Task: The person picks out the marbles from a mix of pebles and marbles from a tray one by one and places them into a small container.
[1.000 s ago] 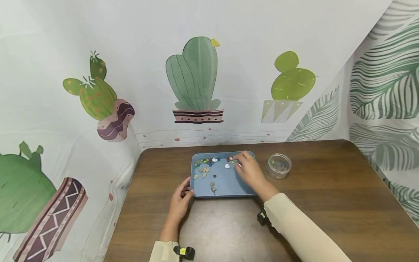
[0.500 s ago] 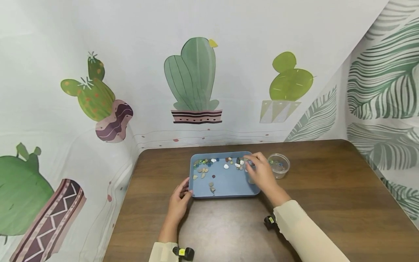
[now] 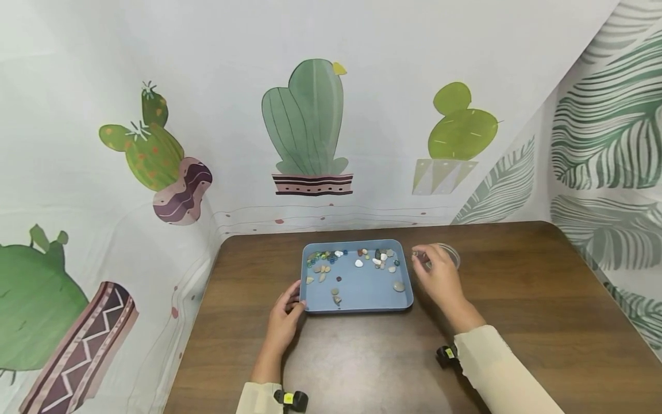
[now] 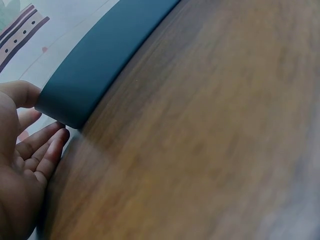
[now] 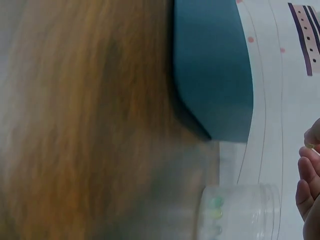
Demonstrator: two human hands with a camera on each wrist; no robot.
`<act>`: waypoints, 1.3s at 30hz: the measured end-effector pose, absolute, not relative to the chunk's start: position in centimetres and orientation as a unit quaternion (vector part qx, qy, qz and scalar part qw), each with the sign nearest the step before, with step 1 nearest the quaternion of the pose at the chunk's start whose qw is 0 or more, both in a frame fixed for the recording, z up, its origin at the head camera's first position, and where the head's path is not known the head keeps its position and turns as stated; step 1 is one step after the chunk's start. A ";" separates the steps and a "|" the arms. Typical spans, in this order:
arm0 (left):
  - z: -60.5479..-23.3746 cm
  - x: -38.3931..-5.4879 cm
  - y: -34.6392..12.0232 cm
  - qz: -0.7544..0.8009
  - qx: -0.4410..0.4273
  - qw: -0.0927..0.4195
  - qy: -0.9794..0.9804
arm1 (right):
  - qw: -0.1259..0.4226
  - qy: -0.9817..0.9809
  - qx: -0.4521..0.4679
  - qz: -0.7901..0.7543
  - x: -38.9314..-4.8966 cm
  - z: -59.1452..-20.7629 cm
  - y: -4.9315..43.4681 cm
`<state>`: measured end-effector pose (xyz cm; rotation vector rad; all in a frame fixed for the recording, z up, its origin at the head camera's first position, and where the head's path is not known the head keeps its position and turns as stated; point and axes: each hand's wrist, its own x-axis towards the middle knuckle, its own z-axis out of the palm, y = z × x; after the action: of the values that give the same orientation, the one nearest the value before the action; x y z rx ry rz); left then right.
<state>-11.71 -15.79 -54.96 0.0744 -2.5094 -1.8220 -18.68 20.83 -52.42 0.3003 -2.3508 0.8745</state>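
Note:
A blue tray (image 3: 362,296) lies on the table with pebbles and glass marbles in it. My left hand (image 3: 283,322) holds the tray's near left corner, thumb at the front wall and fingers along the side, as the left wrist view shows. My right hand (image 3: 439,276) is to the right of the tray, pinching a small greenish glass marble (image 3: 415,253) between thumb and fingertips. It partly covers a clear round plastic jar (image 3: 453,253). Several green and yellow marbles (image 5: 216,214) show through the jar's wall in the right wrist view.
Green and blue marbles (image 3: 331,259) cluster in the tray's far left part. White and dark pebbles (image 3: 380,259) gather at its far right; a larger grey pebble (image 3: 398,286) lies nearer. Behind the wooden table (image 3: 527,299) hangs a cactus-print cloth (image 3: 383,115).
My right hand has moved right from over the tray's pebbles, past its right rim to the jar, carrying the small marble. My left hand has stayed at the tray's corner.

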 end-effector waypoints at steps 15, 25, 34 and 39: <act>-55.0 -11.9 -15.8 -0.586 0.026 0.015 -0.810 | 0.312 -0.893 0.059 0.318 -18.0 -53.1 24.3; -54.9 -11.7 -15.8 -0.584 0.027 0.017 -0.811 | 0.319 -0.894 0.046 0.311 -17.9 -54.0 25.5; -56.2 -12.3 -16.1 -0.586 0.035 0.004 -0.809 | 0.289 -0.899 0.035 0.328 -17.8 -54.0 25.7; -58.2 -12.8 -16.5 -0.589 0.038 0.019 -0.807 | 0.294 -0.893 0.039 0.338 -17.8 -54.0 25.5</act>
<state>-12.83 -16.50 -58.17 0.1181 -2.5043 -1.8294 -17.81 25.51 -54.04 0.1047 -2.3788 0.8993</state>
